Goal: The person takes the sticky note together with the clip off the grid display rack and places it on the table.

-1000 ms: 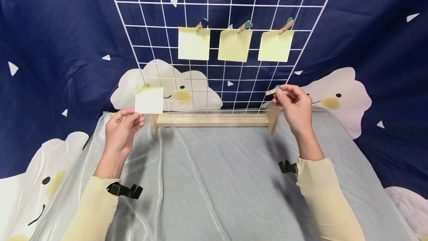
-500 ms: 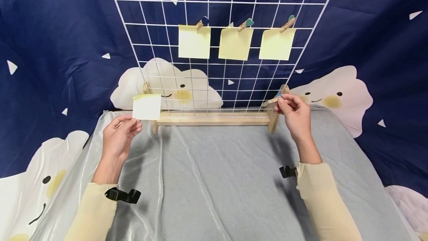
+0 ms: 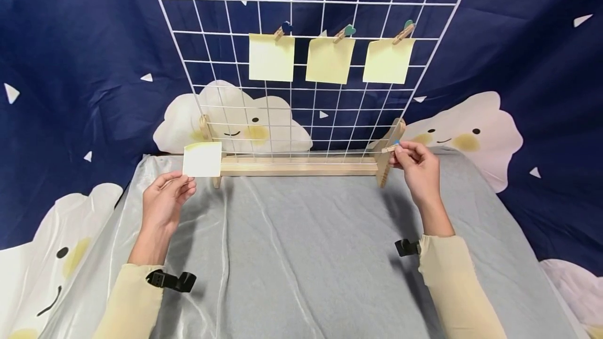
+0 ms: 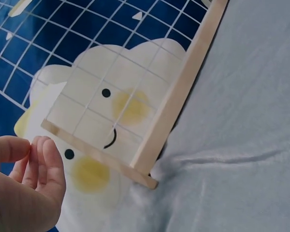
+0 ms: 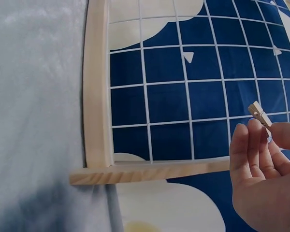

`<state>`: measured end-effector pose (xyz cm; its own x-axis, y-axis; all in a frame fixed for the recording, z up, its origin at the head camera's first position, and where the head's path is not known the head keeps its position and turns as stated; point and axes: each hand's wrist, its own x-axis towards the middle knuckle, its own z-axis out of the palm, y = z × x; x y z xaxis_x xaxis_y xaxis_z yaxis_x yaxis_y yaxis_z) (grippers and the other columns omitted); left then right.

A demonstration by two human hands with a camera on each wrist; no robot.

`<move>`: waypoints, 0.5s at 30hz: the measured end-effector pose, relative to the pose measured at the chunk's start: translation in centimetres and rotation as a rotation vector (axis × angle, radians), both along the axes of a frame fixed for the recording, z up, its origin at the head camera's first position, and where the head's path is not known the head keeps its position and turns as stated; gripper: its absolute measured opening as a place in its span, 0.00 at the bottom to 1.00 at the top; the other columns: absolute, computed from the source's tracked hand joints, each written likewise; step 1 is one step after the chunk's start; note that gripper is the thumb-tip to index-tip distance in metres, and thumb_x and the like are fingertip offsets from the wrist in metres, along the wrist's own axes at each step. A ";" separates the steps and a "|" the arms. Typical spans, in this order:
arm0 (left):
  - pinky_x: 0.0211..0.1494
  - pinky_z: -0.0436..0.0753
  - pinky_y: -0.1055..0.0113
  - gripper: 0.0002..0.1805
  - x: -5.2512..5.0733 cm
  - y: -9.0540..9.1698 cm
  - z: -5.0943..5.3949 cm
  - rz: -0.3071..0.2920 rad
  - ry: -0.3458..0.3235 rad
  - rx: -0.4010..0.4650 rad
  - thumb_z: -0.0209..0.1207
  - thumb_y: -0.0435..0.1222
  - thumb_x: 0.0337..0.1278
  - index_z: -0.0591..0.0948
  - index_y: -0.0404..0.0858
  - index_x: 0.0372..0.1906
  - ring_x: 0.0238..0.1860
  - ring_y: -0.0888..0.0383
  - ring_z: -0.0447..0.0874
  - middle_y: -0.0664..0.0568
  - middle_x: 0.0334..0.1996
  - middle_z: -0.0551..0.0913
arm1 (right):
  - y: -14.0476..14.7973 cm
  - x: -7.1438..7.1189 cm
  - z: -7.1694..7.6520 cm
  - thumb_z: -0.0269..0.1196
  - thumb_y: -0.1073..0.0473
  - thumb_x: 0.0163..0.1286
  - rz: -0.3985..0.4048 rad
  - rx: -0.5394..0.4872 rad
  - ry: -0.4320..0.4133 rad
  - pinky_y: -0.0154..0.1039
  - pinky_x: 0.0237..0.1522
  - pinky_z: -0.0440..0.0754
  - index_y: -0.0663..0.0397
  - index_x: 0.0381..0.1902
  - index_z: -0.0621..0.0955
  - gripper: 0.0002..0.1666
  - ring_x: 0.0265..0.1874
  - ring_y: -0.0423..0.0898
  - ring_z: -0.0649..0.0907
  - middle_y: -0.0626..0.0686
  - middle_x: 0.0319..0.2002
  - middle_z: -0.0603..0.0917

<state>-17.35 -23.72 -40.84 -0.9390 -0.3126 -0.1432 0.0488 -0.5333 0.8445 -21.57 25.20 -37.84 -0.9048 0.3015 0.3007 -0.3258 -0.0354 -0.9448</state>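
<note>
My left hand [image 3: 162,203] pinches the lower left corner of a pale yellow sticky note [image 3: 202,161] between thumb and fingers. The note is upright in front of the left foot of a white wire grid [image 3: 325,1]. Over on the right, my right hand [image 3: 420,179] pinches a small wooden clothespin [image 3: 389,149] with a blue top, near the stand's right foot. In the right wrist view the clothespin [image 5: 259,114] sticks out past the fingertips. Three sticky notes hang in a row on the grid, among them a middle note [image 3: 330,61], each under a heart-topped clothespin.
A wooden stand [image 3: 299,167] holds the grid upright on a grey cloth [image 3: 301,255]. Behind it hangs a dark blue curtain [image 3: 85,30] with printed clouds. A dark strap and camera [image 3: 170,280] sit on the left wrist.
Both hands have come down and slightly toward me, carrying the sticky note and the clothespin away from the grid. The hanging notes stay put; the view has tilted slightly.
</note>
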 end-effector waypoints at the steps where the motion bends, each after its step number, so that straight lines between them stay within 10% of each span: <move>1: 0.34 0.88 0.70 0.06 0.0 -0.1 -0.1 0.003 -0.003 0.003 0.60 0.20 0.64 0.77 0.31 0.37 0.26 0.57 0.88 0.45 0.26 0.88 | 0.1 0.0 -0.1 0.61 0.74 0.71 0.000 0.000 -0.004 0.30 0.34 0.88 0.68 0.42 0.79 0.04 0.24 0.40 0.85 0.52 0.27 0.84; 15: 0.33 0.88 0.71 0.05 0.7 -1.1 -2.1 0.017 -0.064 -0.019 0.59 0.20 0.65 0.75 0.30 0.39 0.26 0.58 0.87 0.45 0.26 0.88 | 1.5 0.1 -2.7 0.62 0.71 0.72 -0.005 -0.027 -0.103 0.30 0.33 0.88 0.71 0.43 0.77 0.06 0.25 0.40 0.85 0.53 0.27 0.86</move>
